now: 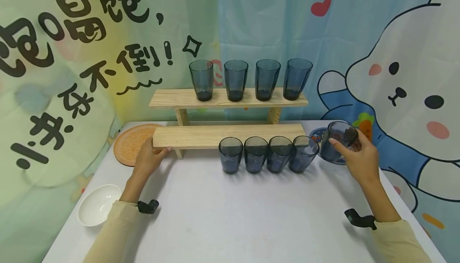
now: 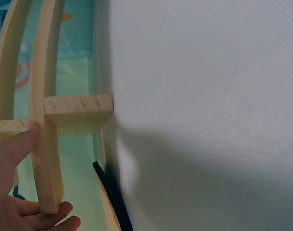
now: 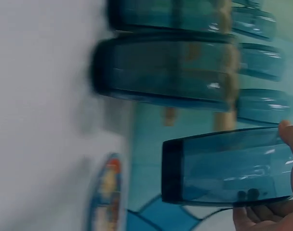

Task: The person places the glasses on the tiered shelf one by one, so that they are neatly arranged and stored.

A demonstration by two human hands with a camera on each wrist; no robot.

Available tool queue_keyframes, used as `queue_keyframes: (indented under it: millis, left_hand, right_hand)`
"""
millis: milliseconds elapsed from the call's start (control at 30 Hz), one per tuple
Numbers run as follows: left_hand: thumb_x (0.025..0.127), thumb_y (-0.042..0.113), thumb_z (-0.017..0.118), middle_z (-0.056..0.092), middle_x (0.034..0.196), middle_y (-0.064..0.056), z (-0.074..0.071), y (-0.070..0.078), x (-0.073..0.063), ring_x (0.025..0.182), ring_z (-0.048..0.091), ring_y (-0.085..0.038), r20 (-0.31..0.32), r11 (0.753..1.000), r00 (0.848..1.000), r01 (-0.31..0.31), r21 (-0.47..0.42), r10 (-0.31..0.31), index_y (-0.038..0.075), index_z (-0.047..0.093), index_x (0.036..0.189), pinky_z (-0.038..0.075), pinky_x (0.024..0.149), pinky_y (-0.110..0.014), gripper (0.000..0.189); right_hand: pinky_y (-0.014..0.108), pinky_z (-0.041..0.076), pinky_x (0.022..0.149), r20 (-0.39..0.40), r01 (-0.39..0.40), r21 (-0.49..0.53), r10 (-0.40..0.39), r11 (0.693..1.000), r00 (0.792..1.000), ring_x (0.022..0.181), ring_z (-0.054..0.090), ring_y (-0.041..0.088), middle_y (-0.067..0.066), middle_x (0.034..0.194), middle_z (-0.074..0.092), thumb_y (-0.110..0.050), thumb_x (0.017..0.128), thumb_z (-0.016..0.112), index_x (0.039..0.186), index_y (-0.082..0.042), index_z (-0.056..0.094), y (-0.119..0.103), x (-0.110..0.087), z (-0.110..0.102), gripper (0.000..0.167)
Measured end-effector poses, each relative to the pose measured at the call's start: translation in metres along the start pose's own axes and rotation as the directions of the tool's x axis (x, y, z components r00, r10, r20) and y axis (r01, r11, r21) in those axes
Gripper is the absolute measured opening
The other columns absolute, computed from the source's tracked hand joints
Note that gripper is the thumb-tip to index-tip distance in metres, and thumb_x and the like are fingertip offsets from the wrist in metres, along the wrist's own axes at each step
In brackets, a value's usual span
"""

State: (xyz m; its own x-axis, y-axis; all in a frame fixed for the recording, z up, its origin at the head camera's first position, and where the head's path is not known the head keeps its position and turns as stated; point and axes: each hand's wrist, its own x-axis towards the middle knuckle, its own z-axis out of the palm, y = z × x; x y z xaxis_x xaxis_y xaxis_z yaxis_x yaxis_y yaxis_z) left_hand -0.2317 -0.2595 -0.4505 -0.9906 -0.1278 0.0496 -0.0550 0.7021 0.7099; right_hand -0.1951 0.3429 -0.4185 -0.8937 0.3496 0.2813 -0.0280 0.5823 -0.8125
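My right hand (image 1: 363, 160) holds a blue-grey drinking glass (image 1: 332, 147) up at the right, thumb on one side and fingers round the other. In the right wrist view the glass (image 3: 223, 168) is clear of the tabletop. My left hand (image 1: 148, 157) grips the left end of the lower board of a two-tier wooden shelf (image 1: 190, 136); the left wrist view has the thumb on one face and fingers (image 2: 45, 219) round the end. Several matching glasses (image 1: 230, 157) stand in a row on the table before the lower board. Several more glasses (image 1: 235, 81) line the upper board.
A round orange-brown board (image 1: 123, 147) lies behind my left hand, and a white bowl (image 1: 98, 205) sits near the left table edge. Under the held glass is a patterned blue plate (image 1: 316, 134). Printed curtains hang right behind the white table (image 1: 237, 219).
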Motion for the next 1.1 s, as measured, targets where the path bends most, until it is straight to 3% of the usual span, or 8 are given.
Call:
queue_keyframes:
  millis: [233, 367, 433, 633, 733, 933, 1100]
  left_hand:
    - [0.103, 0.036, 0.07, 0.041, 0.157, -0.037, -0.001, 0.002, -0.001, 0.146, 0.04, -0.053, -0.005, 1.0, 1.0, -0.006, -0.001, 0.006, -0.014, 0.027, 0.158, 0.035, 0.118, -0.066, 0.085]
    - [0.103, 0.034, 0.07, 0.042, 0.156, -0.038, -0.001, 0.004, -0.002, 0.145, 0.041, -0.053, -0.006, 1.0, 1.0, -0.006, 0.003, 0.006, -0.014, 0.028, 0.157, 0.036, 0.118, -0.066, 0.084]
    - [0.103, 0.034, 0.07, 0.042, 0.155, -0.038, -0.001, 0.004, -0.002, 0.145, 0.042, -0.053, -0.006, 1.0, 1.0, -0.005, 0.003, 0.005, -0.015, 0.029, 0.157, 0.036, 0.117, -0.065, 0.083]
    - [0.103, 0.033, 0.07, 0.043, 0.155, -0.038, -0.001, 0.003, -0.002, 0.144, 0.043, -0.053, -0.007, 1.0, 1.0, -0.005, 0.002, 0.005, -0.014, 0.03, 0.157, 0.036, 0.117, -0.066, 0.082]
    - [0.103, 0.033, 0.07, 0.043, 0.155, -0.037, -0.001, 0.003, -0.002, 0.145, 0.042, -0.053, -0.004, 1.0, 1.0, -0.006, -0.001, 0.006, -0.013, 0.029, 0.157, 0.036, 0.117, -0.065, 0.082]
    - [0.103, 0.034, 0.07, 0.042, 0.155, -0.038, 0.0, 0.004, -0.002, 0.145, 0.042, -0.053, -0.002, 1.0, 1.0, -0.004, 0.003, 0.004, -0.014, 0.029, 0.157, 0.036, 0.118, -0.065, 0.083]
    - [0.103, 0.033, 0.07, 0.043, 0.155, -0.038, -0.001, 0.004, -0.002, 0.144, 0.043, -0.053, -0.003, 1.0, 1.0, -0.005, 0.01, 0.005, -0.014, 0.029, 0.157, 0.037, 0.117, -0.065, 0.082]
  right_hand:
    - [0.027, 0.045, 0.116, -0.06, 0.068, -0.026, -0.07, 0.997, 0.996, 0.135, 0.06, 0.026, 0.016, 0.14, 0.063, -0.041, 0.095, 0.08, 0.151, -0.01, 0.055, -0.039, 0.015, -0.018, 0.07]
    - [0.035, 0.042, 0.12, 0.005, 0.087, -0.006, -0.087, 0.996, 0.996, 0.142, 0.055, 0.028, 0.017, 0.149, 0.058, -0.044, 0.096, 0.078, 0.155, -0.01, 0.05, -0.063, 0.019, -0.02, 0.074]
    - [0.042, 0.04, 0.121, 0.05, 0.113, 0.019, -0.114, 0.993, 0.992, 0.148, 0.048, 0.037, 0.019, 0.156, 0.053, -0.044, 0.096, 0.078, 0.159, -0.01, 0.047, -0.074, 0.021, -0.016, 0.078]
    - [0.054, 0.043, 0.117, 0.14, 0.198, 0.094, -0.21, 0.976, 0.968, 0.143, 0.053, 0.04, 0.02, 0.149, 0.06, -0.042, 0.095, 0.08, 0.154, -0.009, 0.052, -0.107, 0.018, 0.012, 0.073]
    - [0.059, 0.043, 0.116, 0.201, 0.201, 0.14, -0.227, 0.969, 0.953, 0.144, 0.053, 0.04, 0.021, 0.152, 0.058, -0.044, 0.095, 0.08, 0.16, -0.012, 0.046, -0.122, 0.013, 0.031, 0.08]
    - [0.055, 0.044, 0.117, 0.307, 0.165, 0.215, -0.227, 0.963, 0.924, 0.148, 0.049, 0.033, 0.017, 0.159, 0.05, -0.049, 0.094, 0.079, 0.166, -0.012, 0.033, -0.148, 0.007, 0.07, 0.094]
    - [0.05, 0.05, 0.109, 0.348, 0.179, 0.265, -0.268, 0.947, 0.899, 0.135, 0.061, 0.03, 0.014, 0.149, 0.061, -0.048, 0.093, 0.08, 0.163, -0.014, 0.041, -0.169, 0.004, 0.103, 0.086]
